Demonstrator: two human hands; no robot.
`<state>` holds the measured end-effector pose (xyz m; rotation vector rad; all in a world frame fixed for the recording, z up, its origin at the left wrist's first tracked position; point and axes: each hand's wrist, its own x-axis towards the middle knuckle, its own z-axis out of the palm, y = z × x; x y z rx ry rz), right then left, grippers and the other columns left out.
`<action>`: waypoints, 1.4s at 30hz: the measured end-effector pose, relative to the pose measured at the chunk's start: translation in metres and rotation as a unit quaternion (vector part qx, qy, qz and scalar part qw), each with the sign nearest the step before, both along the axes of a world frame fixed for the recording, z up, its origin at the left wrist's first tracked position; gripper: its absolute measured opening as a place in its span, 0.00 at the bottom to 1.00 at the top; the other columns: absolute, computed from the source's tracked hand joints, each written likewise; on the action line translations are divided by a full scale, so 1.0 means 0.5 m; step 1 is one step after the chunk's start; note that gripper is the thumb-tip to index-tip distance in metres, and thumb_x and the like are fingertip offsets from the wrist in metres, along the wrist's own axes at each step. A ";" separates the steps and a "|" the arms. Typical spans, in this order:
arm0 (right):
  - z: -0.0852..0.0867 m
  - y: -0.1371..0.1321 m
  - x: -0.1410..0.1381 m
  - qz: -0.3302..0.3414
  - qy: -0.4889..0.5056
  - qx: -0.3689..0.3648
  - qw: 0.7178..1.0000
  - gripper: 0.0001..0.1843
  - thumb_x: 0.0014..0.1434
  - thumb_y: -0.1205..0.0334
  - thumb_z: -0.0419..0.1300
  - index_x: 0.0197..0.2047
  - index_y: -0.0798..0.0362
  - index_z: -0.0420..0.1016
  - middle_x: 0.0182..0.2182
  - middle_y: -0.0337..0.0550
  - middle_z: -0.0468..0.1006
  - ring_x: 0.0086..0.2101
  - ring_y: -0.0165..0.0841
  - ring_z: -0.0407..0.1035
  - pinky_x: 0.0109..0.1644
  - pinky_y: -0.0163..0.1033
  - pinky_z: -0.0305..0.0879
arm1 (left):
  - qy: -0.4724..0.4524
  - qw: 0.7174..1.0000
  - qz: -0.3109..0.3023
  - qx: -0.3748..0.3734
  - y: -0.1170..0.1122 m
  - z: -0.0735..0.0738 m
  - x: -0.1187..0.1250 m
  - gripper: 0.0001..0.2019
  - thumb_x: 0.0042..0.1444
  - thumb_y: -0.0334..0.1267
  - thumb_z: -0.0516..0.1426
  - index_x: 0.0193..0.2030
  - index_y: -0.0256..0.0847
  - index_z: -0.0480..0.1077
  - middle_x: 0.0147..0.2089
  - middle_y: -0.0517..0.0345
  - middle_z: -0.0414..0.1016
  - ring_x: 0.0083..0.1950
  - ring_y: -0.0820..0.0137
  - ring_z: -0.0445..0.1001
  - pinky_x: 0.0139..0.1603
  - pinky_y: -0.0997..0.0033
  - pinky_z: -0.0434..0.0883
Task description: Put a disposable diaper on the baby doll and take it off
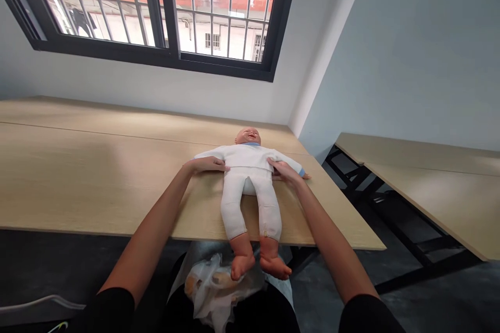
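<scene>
A baby doll (250,177) in a white top and white trousers lies on its back on a light wooden table (97,177), head toward the window, bare feet hanging over the near edge. My left hand (206,165) rests on the doll's waist at its left side, fingers closed on the hem of the white top. My right hand (284,170) presses the other side of the waist, fingers pinching the same hem. Both arms reach forward across the table edge.
A crumpled plastic bag (213,291) with something tan inside lies on my lap under the doll's feet. A second wooden table (429,177) stands to the right across a gap of dark floor. A barred window (164,10) is behind the table.
</scene>
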<state>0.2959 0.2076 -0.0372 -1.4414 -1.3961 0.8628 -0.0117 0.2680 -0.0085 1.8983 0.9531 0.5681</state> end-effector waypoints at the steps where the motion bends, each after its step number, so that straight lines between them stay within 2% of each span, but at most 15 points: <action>1: -0.006 -0.009 0.007 0.003 0.008 -0.013 1.000 0.18 0.64 0.49 0.60 0.37 0.58 0.72 0.31 0.45 0.75 0.31 0.33 0.72 0.32 0.37 0.72 | 0.001 1.000 -0.018 -0.012 0.000 0.001 -0.002 0.22 0.33 0.55 0.69 0.26 0.42 0.70 0.28 0.60 0.74 0.37 0.61 0.74 0.38 0.69 0.69; 4: -0.025 -0.039 0.017 0.003 0.036 -0.017 0.999 0.20 0.55 0.46 0.66 0.35 0.53 0.69 0.31 0.46 0.76 0.33 0.36 0.73 0.31 0.37 0.73 | -0.010 0.998 -0.049 -0.032 0.002 -0.002 -0.001 0.24 0.29 0.50 0.72 0.27 0.40 0.68 0.30 0.61 0.72 0.36 0.65 0.73 0.38 0.69 0.68; 7: -0.034 -0.061 0.008 0.049 0.074 0.026 0.996 0.29 0.46 0.48 0.72 0.46 0.51 0.67 0.42 0.47 0.76 0.42 0.38 0.74 0.44 0.40 0.75 | -0.035 0.998 -0.050 -0.026 0.001 -0.009 0.005 0.26 0.30 0.48 0.72 0.31 0.41 0.65 0.31 0.63 0.70 0.34 0.69 0.71 0.37 0.69 0.67; 10: -0.034 -0.069 -0.004 0.108 0.078 0.052 0.990 0.38 0.46 0.48 0.71 0.57 0.50 0.64 0.48 0.49 0.75 0.48 0.39 0.72 0.53 0.43 0.71 | -0.047 0.998 -0.049 -0.009 -0.008 -0.014 0.014 0.26 0.32 0.47 0.72 0.31 0.41 0.63 0.28 0.66 0.67 0.31 0.72 0.68 0.33 0.72 0.65; 12: -0.033 -0.069 -0.008 0.112 0.054 0.064 0.990 0.38 0.49 0.48 0.69 0.60 0.50 0.65 0.51 0.50 0.74 0.50 0.39 0.71 0.55 0.44 0.69 | -0.050 0.998 -0.048 0.002 -0.017 -0.015 0.019 0.25 0.34 0.47 0.71 0.29 0.41 0.62 0.26 0.67 0.64 0.28 0.74 0.64 0.30 0.74 0.62; 16: -0.040 -0.063 -0.010 0.067 -0.020 0.103 0.992 0.30 0.52 0.46 0.66 0.54 0.52 0.72 0.49 0.50 0.74 0.47 0.40 0.69 0.53 0.43 0.68 | -0.054 0.997 -0.044 0.015 -0.031 -0.017 0.029 0.22 0.39 0.50 0.69 0.26 0.40 0.61 0.23 0.67 0.62 0.25 0.76 0.60 0.25 0.75 0.57; 18: -0.046 -0.059 -0.009 0.041 -0.050 0.121 0.991 0.27 0.53 0.44 0.64 0.50 0.53 0.74 0.42 0.48 0.75 0.42 0.39 0.69 0.47 0.41 0.68 | -0.055 0.997 -0.042 0.018 -0.032 -0.020 0.032 0.22 0.40 0.51 0.68 0.26 0.40 0.62 0.22 0.66 0.63 0.24 0.76 0.60 0.24 0.75 0.56; 21: -0.056 -0.052 -0.010 0.017 -0.067 0.132 0.989 0.27 0.51 0.41 0.64 0.44 0.55 0.74 0.30 0.41 0.70 0.33 0.35 0.65 0.37 0.38 0.64 | -0.054 0.997 -0.042 0.021 -0.032 -0.025 0.036 0.21 0.40 0.51 0.67 0.24 0.39 0.62 0.21 0.66 0.64 0.23 0.77 0.60 0.23 0.76 0.55; 25: -0.060 -0.048 -0.012 0.004 -0.077 0.136 0.988 0.24 0.51 0.40 0.63 0.38 0.53 0.71 0.24 0.35 0.64 0.25 0.31 0.59 0.31 0.36 0.57 | -0.045 0.998 -0.046 0.023 -0.035 -0.030 0.040 0.21 0.43 0.50 0.65 0.22 0.40 0.59 0.18 0.67 0.61 0.20 0.78 0.59 0.22 0.77 0.52; 30: -0.057 -0.042 -0.008 -0.004 -0.107 0.139 0.984 0.22 0.52 0.40 0.61 0.32 0.52 0.68 0.23 0.36 0.66 0.26 0.32 0.60 0.32 0.36 0.57 | -0.036 0.997 -0.063 0.020 -0.036 -0.028 0.037 0.23 0.46 0.51 0.63 0.19 0.41 0.54 0.17 0.67 0.58 0.20 0.77 0.61 0.22 0.77 0.52; 36: -0.058 -0.030 0.008 -0.006 -0.120 0.158 0.980 0.21 0.54 0.42 0.60 0.32 0.53 0.69 0.27 0.39 0.68 0.28 0.33 0.63 0.34 0.38 0.61 | -0.020 0.995 -0.093 0.010 -0.019 -0.017 0.011 0.20 0.47 0.50 0.64 0.22 0.40 0.61 0.22 0.63 0.69 0.27 0.72 0.68 0.29 0.75 0.59; 42: -0.058 -0.029 0.008 -0.023 -0.109 0.179 0.978 0.17 0.53 0.46 0.62 0.32 0.53 0.71 0.35 0.44 0.70 0.32 0.34 0.66 0.39 0.40 0.67 | -0.006 0.994 -0.104 0.013 -0.006 -0.024 0.002 0.18 0.48 0.49 0.64 0.23 0.39 0.64 0.23 0.62 0.71 0.29 0.71 0.68 0.31 0.74 0.60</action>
